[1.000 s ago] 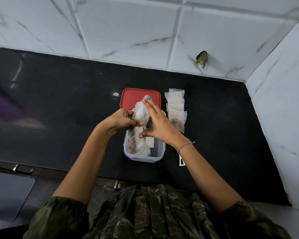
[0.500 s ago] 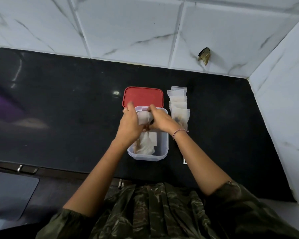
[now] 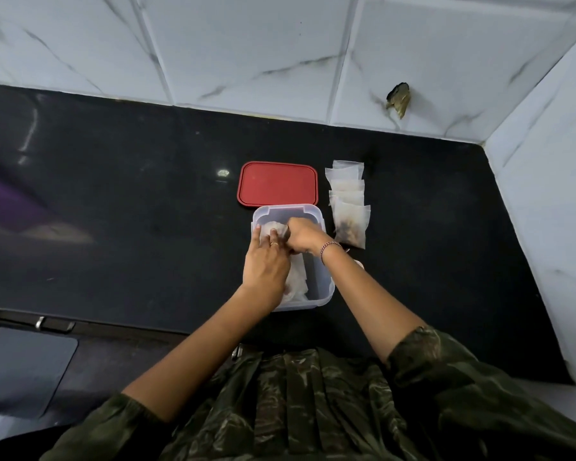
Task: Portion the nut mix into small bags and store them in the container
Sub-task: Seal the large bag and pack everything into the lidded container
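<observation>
Both hands reach into the clear container (image 3: 326,285) on the black counter (image 3: 130,207). The left hand (image 3: 265,265) lays fairly straight fingers (image 3: 256,231) on a filled bag (image 3: 268,226) at the container's 12 o'clock end. The right hand (image 3: 302,239) curls its fingers together, pinching that bag's edge. The red lid (image 3: 277,188) lies at the container's 12 o'clock, and more bags (image 3: 349,207) are stacked at 2 o'clock.

Broad stretch of black desk (image 3: 113,211) open left of the clear container (image 3: 313,304), red lid (image 3: 276,188) just behind it, row of filled bags (image 3: 348,211) just right across a narrow gap, left hand (image 3: 265,261), right hand (image 3: 301,239) and a small bag (image 3: 267,227) crowding its mouth, tiled walls (image 3: 246,54) closing back and right.
</observation>
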The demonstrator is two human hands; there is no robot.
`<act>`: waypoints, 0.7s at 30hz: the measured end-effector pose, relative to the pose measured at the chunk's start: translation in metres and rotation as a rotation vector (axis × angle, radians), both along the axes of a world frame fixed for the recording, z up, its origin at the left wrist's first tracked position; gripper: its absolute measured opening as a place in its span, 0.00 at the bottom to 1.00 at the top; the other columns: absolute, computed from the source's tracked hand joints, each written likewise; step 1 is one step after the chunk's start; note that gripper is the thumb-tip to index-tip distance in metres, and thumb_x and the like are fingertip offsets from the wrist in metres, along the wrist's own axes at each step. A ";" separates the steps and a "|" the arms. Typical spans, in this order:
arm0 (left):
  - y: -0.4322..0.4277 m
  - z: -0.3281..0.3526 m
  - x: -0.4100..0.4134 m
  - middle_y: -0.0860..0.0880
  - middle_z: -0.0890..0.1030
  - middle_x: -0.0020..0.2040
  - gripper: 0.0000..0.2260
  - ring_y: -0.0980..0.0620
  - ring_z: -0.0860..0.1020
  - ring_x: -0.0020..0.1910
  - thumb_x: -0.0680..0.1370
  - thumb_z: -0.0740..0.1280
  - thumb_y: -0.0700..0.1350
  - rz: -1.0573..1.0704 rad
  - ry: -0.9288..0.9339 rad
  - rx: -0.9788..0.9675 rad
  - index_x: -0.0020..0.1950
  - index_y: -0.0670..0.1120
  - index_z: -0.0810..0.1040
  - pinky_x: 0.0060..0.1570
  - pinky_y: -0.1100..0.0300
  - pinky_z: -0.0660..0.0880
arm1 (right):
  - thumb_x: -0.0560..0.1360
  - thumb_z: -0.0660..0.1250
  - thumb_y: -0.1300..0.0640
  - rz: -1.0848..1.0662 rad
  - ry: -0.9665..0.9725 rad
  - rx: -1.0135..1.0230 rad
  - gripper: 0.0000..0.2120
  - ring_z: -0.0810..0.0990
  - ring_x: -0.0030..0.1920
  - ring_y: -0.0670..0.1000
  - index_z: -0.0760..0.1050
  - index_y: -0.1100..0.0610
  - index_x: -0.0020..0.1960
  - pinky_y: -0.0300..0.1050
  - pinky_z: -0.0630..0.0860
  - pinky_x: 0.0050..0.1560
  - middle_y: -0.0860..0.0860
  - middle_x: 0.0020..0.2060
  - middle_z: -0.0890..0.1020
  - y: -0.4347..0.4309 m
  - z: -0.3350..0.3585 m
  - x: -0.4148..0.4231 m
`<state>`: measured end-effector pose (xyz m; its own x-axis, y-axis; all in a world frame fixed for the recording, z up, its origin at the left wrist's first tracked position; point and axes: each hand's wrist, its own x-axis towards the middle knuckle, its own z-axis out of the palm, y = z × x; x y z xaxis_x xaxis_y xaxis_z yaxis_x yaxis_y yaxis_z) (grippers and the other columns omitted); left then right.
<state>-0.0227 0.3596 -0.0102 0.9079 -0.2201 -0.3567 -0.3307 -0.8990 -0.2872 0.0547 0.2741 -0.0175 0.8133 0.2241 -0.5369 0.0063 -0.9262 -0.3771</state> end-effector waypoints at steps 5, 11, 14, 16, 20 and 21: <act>0.002 -0.004 -0.001 0.39 0.42 0.78 0.40 0.43 0.41 0.78 0.80 0.56 0.60 0.023 0.058 0.131 0.77 0.37 0.38 0.74 0.46 0.35 | 0.76 0.60 0.69 0.073 -0.121 0.057 0.27 0.67 0.69 0.59 0.56 0.65 0.73 0.46 0.68 0.63 0.61 0.70 0.63 -0.002 0.008 -0.026; -0.005 -0.001 0.000 0.38 0.39 0.77 0.44 0.41 0.38 0.77 0.78 0.54 0.65 -0.034 0.111 0.241 0.76 0.35 0.36 0.74 0.44 0.36 | 0.72 0.68 0.71 0.166 0.043 0.085 0.51 0.43 0.76 0.52 0.30 0.58 0.74 0.45 0.52 0.74 0.51 0.74 0.32 -0.014 -0.008 -0.053; -0.007 -0.003 0.002 0.37 0.39 0.77 0.43 0.40 0.39 0.77 0.79 0.54 0.63 -0.056 0.127 0.250 0.75 0.34 0.35 0.74 0.46 0.37 | 0.73 0.67 0.68 0.155 -0.018 0.061 0.51 0.43 0.76 0.53 0.27 0.59 0.72 0.43 0.49 0.74 0.53 0.74 0.32 -0.008 -0.018 -0.059; -0.009 -0.004 0.003 0.38 0.38 0.77 0.43 0.41 0.39 0.77 0.79 0.54 0.63 -0.044 0.142 0.229 0.75 0.34 0.34 0.74 0.47 0.38 | 0.70 0.71 0.69 0.140 -0.010 0.053 0.54 0.45 0.76 0.53 0.27 0.59 0.72 0.43 0.52 0.74 0.54 0.74 0.32 -0.008 -0.022 -0.059; -0.011 -0.007 0.009 0.38 0.37 0.77 0.43 0.41 0.38 0.77 0.79 0.53 0.63 -0.004 0.192 0.187 0.74 0.35 0.33 0.75 0.48 0.38 | 0.72 0.69 0.68 0.077 0.008 0.073 0.51 0.48 0.76 0.52 0.29 0.60 0.74 0.43 0.55 0.73 0.54 0.75 0.35 -0.008 -0.028 -0.056; -0.011 -0.007 0.010 0.38 0.37 0.77 0.42 0.41 0.38 0.77 0.79 0.53 0.62 -0.001 0.202 0.182 0.74 0.35 0.33 0.75 0.48 0.38 | 0.74 0.67 0.67 0.050 0.006 0.090 0.49 0.49 0.76 0.53 0.30 0.59 0.74 0.43 0.56 0.73 0.54 0.76 0.36 -0.007 -0.028 -0.056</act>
